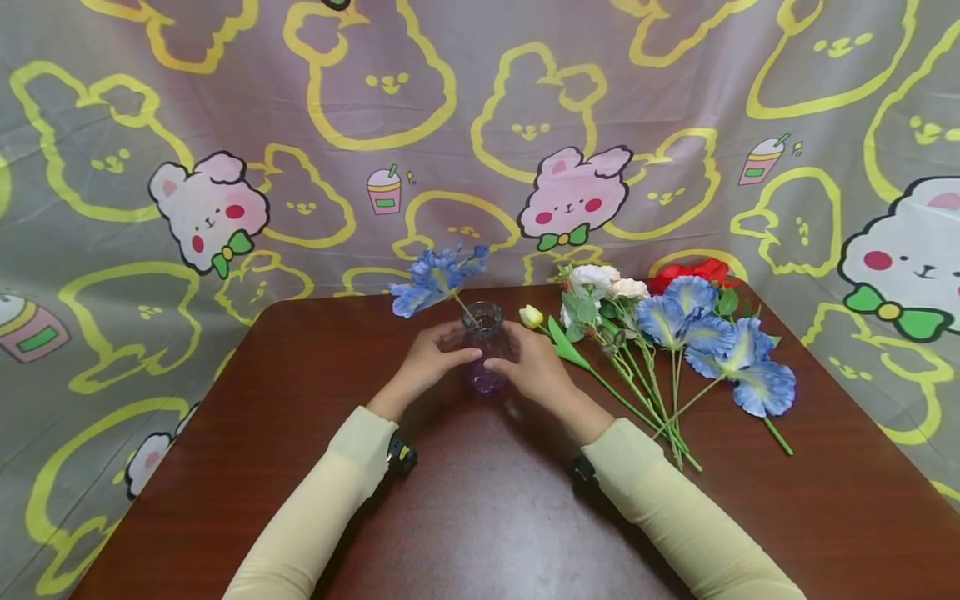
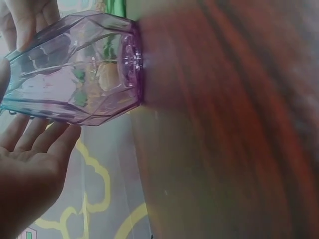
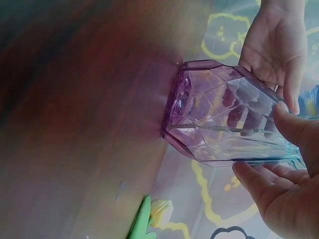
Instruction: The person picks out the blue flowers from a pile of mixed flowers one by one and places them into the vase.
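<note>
Nearest the head camera, two pale yellow sleeves (image 1: 322, 508) ran up from the bottom edge of the frame and converged at its centre. There a faceted purple glass vase (image 1: 486, 354) stood upright on the dark brown table (image 1: 480, 517), a little behind the table's middle. The left hand (image 1: 429, 360) cupped the vase from the left of the frame and the right hand (image 1: 534, 363) from the right, fingers loosely curved against the glass; the wrist views showed the palms open and the fingertips just meeting the facets rather than clamped tight. One blue flower (image 1: 437, 278) stood in the vase, its stem leaning so that the bloom hung up and to the left of the rim.

Just right of the right hand lay a yellow bud (image 1: 531, 316) with a green leaf. Beyond it, in the right centre of the frame, lay a loose bundle: white flowers (image 1: 600, 282), blue flowers (image 1: 712, 337) and a red flower (image 1: 693, 272) near the table's far edge, their green stems (image 1: 645, 400) fanning towards the lower right.

Bare tabletop stretched across the left half and the whole near part of the frame. A grey cloth printed with rabbits (image 1: 525, 125) closed off the table's far and side edges.
</note>
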`<state>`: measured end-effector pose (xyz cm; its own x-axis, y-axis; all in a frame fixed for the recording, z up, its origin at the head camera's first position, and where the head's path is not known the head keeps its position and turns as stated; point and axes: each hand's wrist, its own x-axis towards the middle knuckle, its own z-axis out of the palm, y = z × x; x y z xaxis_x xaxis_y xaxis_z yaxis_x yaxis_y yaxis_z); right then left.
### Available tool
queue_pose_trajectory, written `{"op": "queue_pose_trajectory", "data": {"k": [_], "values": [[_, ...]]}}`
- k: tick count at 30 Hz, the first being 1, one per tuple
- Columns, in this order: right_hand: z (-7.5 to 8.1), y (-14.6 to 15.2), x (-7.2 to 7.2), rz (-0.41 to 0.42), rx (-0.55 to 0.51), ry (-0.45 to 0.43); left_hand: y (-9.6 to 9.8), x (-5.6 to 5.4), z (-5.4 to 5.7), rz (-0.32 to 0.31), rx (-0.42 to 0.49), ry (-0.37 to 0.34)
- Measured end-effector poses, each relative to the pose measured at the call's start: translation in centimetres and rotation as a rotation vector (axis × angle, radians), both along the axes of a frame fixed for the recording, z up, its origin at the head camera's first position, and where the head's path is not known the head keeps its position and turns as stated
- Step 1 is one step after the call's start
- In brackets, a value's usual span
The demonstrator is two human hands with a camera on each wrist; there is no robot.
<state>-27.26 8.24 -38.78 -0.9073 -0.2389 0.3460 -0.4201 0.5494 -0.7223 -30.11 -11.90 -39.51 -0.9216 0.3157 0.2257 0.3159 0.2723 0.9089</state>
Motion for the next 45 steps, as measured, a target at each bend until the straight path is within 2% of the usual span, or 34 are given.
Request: {"op": "queue_pose_trajectory", "data": {"k": [7,17,22,27,34,45], "values": [[0.2,-0.1,0.1,0.001,0.017,0.014,0.0,0.3,0.7,0.001,-0.026,-0.032],[0.7,0.2,0.2,0.014,0.040,0.007,0.1,0.4,0.6,0.005,-0.004,-0.036],[1.6,1.0,0.3,-0.017,0.087,-0.028,0.1,0.2,0.4,0.006,0.006,-0.042],[2.9,2.2,0.8,-0.038,0.080,-0.039,0.0,0.0,0.3,0.005,0.010,-0.051],[4.4,5.3,1.8,-0.127,0.148,-0.057,0.0,0.0,0.5,0.011,-0.005,-0.049],[6.2,13.0,4.2,-0.277,0.247,-0.083,-0.1,0.1,0.6,-0.001,-0.020,-0.059]]}}
